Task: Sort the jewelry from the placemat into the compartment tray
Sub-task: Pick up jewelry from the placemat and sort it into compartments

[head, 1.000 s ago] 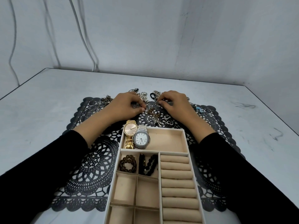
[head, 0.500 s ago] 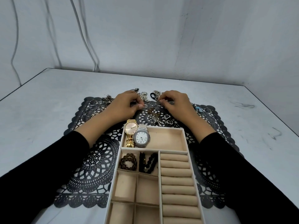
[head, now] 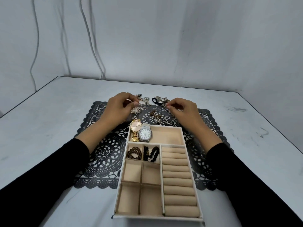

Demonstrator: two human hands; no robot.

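The left hand (head: 118, 108) and right hand (head: 184, 112) have drawn slightly apart over the far placemat (head: 105, 154); each pinches a small piece of the jewelry (head: 157, 116) scattered there; the near tray (head: 178, 127) holds just 2 watches (head: 145, 134) and some bracelets (head: 134, 153); sorting looks early.

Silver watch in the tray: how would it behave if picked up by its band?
The silver watch looks all metal, so probably heavy for its size. Its linked band would likely drape, not stay stiff. It lies against the gold watch, which might shift.
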